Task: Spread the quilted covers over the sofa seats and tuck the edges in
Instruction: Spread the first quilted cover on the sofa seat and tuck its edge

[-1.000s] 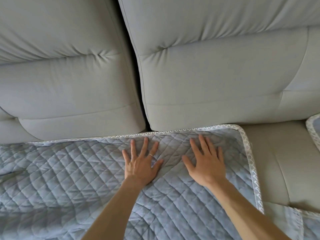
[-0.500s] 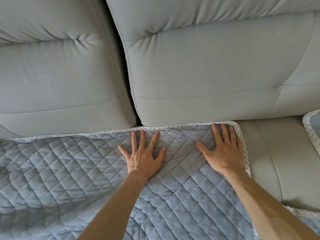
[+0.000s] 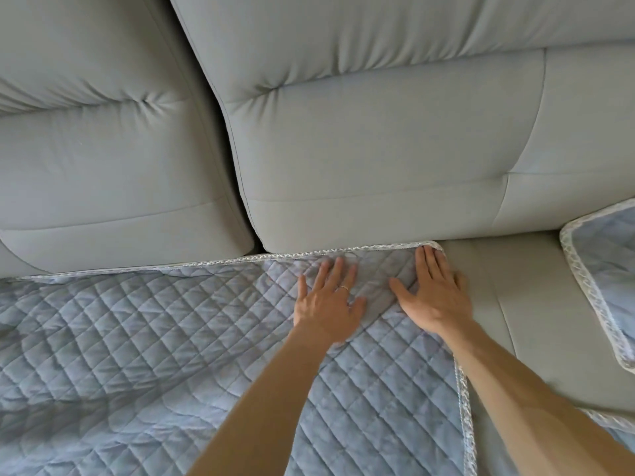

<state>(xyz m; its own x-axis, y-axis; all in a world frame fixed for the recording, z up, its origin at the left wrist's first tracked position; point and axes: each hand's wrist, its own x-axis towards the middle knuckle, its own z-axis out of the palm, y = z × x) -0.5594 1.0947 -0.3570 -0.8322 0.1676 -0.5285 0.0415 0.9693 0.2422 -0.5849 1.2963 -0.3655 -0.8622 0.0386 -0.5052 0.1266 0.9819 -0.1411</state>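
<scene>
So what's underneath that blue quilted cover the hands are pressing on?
The quilted cover lies on the grey sofa seat, bare to its right. Both the left hand and right hand press flat on top. The seat beneath the cover is hidden.

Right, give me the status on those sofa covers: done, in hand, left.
Done: the quilted cover lies spread over the seat, its trimmed back edge along the back cushions.
In hand: the left hand and right hand press flat at its far right corner.
Left: that trim still shows, so it looks untucked; bare seat remains beside it, and a second cover lies at the right.
</scene>
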